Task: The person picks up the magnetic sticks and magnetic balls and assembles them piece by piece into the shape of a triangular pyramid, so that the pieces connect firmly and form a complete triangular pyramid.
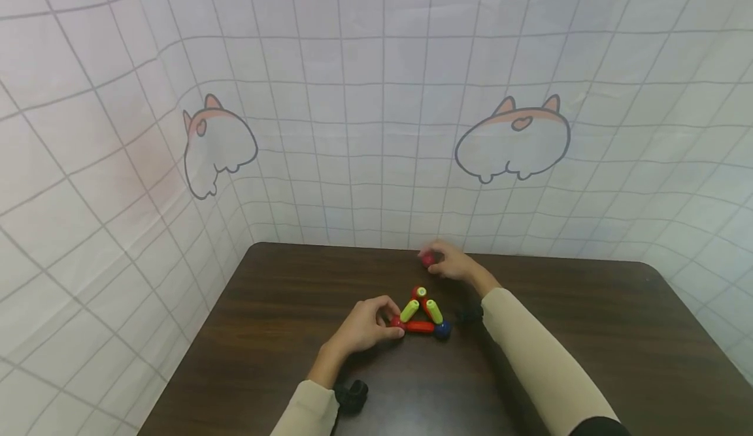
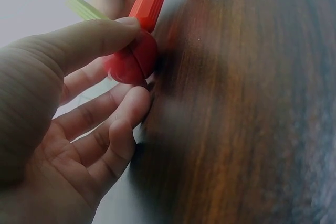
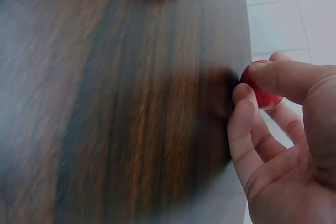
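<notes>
On the table lies a triangle of rods and balls. A red rod (image 1: 420,327) joins its near-left red ball (image 2: 131,59) to a blue ball (image 1: 443,330). Two yellow-green rods (image 1: 410,310) stick up from the near corners, and a third one points up from the far red corner ball. My left hand (image 1: 366,326) pinches the near-left red ball between thumb and fingers. Behind the triangle, close to the table's far edge, my right hand (image 1: 455,264) holds a separate loose red ball (image 3: 266,95) between thumb and fingertips.
The dark wooden table (image 1: 282,299) ends at a hanging white grid-patterned cloth (image 1: 365,161) at the back and sides. Below each wrist hangs a black camera device (image 1: 351,397).
</notes>
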Tool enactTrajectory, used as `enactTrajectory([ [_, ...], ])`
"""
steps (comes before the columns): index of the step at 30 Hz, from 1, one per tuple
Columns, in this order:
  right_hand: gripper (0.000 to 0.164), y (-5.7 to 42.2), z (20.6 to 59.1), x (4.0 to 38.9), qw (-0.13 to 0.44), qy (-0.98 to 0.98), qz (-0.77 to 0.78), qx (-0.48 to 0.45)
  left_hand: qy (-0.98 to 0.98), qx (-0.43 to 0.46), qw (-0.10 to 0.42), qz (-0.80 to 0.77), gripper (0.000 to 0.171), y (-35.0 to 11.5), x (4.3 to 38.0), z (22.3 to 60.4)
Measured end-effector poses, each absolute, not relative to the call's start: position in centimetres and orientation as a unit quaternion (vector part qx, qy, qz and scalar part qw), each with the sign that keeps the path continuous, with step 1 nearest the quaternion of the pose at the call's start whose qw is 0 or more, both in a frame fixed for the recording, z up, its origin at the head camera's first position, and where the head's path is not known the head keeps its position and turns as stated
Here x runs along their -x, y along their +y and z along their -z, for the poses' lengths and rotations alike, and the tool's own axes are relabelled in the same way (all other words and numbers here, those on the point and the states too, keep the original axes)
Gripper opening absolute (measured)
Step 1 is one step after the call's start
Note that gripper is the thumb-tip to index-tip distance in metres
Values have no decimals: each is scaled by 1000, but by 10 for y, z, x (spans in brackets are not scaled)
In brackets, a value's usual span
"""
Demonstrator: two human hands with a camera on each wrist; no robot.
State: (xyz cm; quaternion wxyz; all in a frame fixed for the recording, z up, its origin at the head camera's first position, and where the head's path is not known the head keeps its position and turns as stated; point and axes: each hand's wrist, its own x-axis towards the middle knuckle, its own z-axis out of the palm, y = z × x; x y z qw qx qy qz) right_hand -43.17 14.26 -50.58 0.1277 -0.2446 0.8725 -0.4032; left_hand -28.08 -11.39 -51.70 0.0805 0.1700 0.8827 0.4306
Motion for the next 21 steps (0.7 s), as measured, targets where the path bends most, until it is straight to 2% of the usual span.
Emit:
enactTrajectory([
  [6,37,156,504,424,155,872,419,201,884,-166,81,-429,27,-115,282,517],
  [11,37,167,500,411,176,859,438,201,886,-166,81,-425,27,-115,283,516],
  [21,42,183,491,372,134,819,509,228,883,-172,79,-429,28,-113,281,516],
])
